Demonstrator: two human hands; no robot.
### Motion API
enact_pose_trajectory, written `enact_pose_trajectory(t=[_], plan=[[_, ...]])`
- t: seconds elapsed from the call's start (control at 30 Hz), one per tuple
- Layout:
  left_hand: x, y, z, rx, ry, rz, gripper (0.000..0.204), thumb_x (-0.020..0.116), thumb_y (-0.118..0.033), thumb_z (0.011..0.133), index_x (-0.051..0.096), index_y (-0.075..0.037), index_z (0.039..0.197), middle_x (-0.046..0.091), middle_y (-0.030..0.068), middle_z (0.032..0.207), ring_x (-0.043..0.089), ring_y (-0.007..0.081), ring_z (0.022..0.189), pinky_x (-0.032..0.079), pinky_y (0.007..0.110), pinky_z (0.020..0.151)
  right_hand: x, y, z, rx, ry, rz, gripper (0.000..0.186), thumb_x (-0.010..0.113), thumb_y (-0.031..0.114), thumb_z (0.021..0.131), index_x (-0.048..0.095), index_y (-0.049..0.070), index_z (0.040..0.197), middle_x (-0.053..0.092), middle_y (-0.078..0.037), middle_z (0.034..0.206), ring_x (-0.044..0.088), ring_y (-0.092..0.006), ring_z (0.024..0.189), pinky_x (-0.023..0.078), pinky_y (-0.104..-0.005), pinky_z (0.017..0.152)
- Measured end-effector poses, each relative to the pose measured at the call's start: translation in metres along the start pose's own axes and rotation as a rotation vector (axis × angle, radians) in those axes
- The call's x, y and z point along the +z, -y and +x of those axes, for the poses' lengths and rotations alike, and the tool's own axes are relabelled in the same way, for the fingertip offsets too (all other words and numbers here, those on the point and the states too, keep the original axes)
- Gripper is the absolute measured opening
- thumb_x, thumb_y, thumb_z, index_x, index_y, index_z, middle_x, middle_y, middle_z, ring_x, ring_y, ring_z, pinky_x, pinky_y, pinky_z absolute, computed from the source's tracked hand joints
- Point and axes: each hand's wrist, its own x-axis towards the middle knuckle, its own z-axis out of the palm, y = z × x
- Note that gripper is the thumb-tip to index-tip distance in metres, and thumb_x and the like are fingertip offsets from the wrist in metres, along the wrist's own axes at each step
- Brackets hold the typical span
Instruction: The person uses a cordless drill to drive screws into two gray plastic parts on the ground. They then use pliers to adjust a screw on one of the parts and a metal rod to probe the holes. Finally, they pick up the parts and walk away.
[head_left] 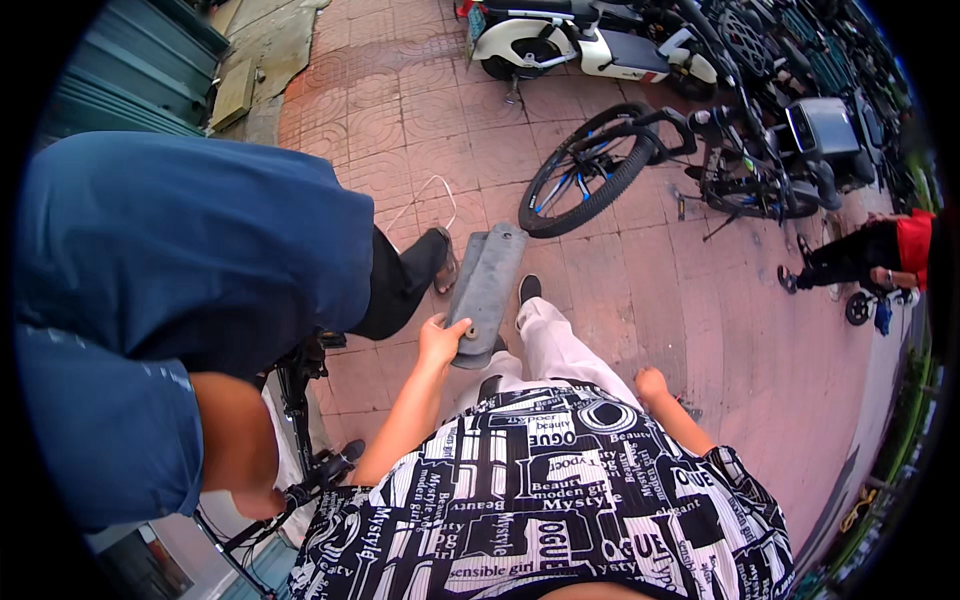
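My left hand (438,340) is closed on the near end of a pair of long, flat grey panels (490,275), with the thumb across the top one. The panels overlap, have rounded corners and a hole near the end, and hang over the tiles in front of my legs. What they are for does not show. My right hand (652,385) hangs low beside my right leg, its fingers curled in. Whatever it holds, if anything, is hidden. A small dark thing (690,408) shows just behind that forearm.
Close on my left is a person in blue (200,230), one hand by a bicycle's handlebar (320,470). A black bicycle's front wheel (590,170) lies ahead. Beyond it are a white scooter (600,50) and several parked bikes. Another person in red (915,250) is far right.
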Motion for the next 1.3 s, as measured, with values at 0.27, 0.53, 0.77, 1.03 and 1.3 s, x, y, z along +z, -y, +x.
enact_pose_trajectory(t=[0.27,0.53,0.77,1.03,1.3], plan=[[0.06,-0.07,0.107,-0.08,-0.221,-0.179,0.034,0.071,-0.015,0.086,0.063,0.009,0.109,0.07,0.015,0.098,0.067,0.021,0.083,0.052,0.033,0.073,-0.155,0.044,0.113,0.156,0.196,0.201,0.029,0.055,0.02,0.088,0.067,-0.005,0.099,0.07,-0.021,0.092,0.07,-0.0327,0.071,0.056,-0.0424,0.061],[0.101,-0.183,0.162,-0.107,-0.275,-0.329,0.029,0.068,-0.013,0.089,0.064,0.006,0.11,0.07,0.014,0.101,0.067,0.0194,0.084,0.053,0.033,0.074,-0.273,0.129,0.218,0.19,0.185,0.627,0.018,0.063,0.017,0.09,0.064,0.001,0.097,0.066,-0.01,0.077,0.062,-0.0211,0.062,0.05,-0.0357,0.055],[0.092,-0.266,0.221,-0.106,-0.258,-0.306,0.031,0.07,-0.015,0.085,0.065,0.006,0.108,0.071,0.0124,0.098,0.067,0.0191,0.084,0.051,0.033,0.074,-0.247,0.124,0.303,0.124,0.278,0.434,0.019,0.064,0.016,0.089,0.064,-0.001,0.096,0.07,-0.013,0.082,0.064,-0.0229,0.066,0.054,-0.0372,0.062],[0.009,-0.303,0.362,-0.158,-0.33,-0.283,0.048,0.075,-0.018,0.081,0.058,0.007,0.119,0.068,0.0186,0.108,0.066,0.0266,0.096,0.05,0.035,0.083,-0.312,0.3,0.395,0.072,0.38,0.254,0.015,0.061,0.015,0.092,0.058,0.001,0.088,0.062,-0.01,0.073,0.058,-0.0196,0.058,0.048,-0.0329,0.053],[-0.128,-0.432,0.441,-0.115,-0.381,-0.167,0.059,0.076,-0.014,0.079,0.054,0.002,0.131,0.066,0.0159,0.118,0.065,0.0231,0.104,0.051,0.034,0.088,-0.434,0.53,0.48,-0.013,0.36,0.655,0.02,0.059,0.015,0.094,0.052,0.003,0.08,0.055,-0.006,0.064,0.052,-0.0162,0.05,0.042,-0.0287,0.045]])
